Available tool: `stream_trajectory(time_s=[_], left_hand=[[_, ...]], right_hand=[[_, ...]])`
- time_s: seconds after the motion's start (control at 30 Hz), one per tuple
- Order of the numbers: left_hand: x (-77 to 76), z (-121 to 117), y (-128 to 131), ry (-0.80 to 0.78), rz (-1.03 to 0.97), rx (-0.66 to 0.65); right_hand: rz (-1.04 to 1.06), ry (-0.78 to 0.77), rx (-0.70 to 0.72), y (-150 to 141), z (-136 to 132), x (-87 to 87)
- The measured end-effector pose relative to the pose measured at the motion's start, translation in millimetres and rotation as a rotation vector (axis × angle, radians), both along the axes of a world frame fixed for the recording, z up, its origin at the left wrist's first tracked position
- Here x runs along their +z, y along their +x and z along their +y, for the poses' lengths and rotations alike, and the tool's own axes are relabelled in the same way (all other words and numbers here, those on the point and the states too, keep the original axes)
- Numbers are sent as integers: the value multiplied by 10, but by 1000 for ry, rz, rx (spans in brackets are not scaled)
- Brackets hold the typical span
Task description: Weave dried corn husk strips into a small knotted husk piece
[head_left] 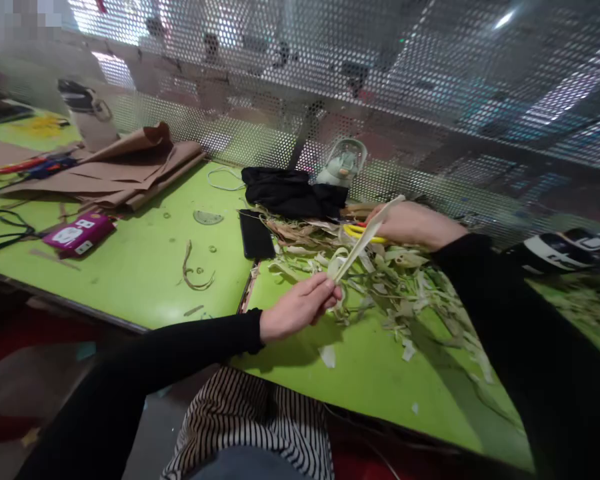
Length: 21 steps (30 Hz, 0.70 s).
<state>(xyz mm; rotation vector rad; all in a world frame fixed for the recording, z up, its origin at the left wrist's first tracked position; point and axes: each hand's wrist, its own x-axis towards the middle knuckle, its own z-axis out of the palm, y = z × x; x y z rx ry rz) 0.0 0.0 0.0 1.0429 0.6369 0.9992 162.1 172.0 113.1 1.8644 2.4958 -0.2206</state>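
A long, pale strip of what looks like dried corn husk [360,248] slants up to the right from my left hand [303,305], its lower end pinched between thumb and fingers. My right hand [413,223] is over the pile at the back, beside yellow loop handles [355,231] that look like scissors. The strip's upper end crosses in front of that hand, and its fingertips are mostly hidden, so I cannot tell whether it grips the handles. Loose husk scraps [395,293] spread beneath both hands and to the right.
Left of the pile lie a black phone [257,235] and a black cloth [290,190]. A clear-lidded bottle [343,163] stands behind, against a perforated metal screen [260,87]. Brown paper [125,170] and a purple box [79,233] occupy the left; a dark bottle [563,252] lies right.
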Motion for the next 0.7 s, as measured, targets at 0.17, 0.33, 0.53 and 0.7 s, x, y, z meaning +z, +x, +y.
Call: stream_trajectory(time_s=[0.17,0.33,0.53,0.7], left_hand=[[-68,5,23,-21,11,1],[-104,61,-3,-62,15,45],[-87,109,-24,-108,2,103],[-41,58,-19,-131,55,104]], right_hand=[[-55,65,28,-343,226,-330],[55,124,97,-1013,632,-546],[147,212,120,-1135,738,-744],[121,238,90,49,224,-767]])
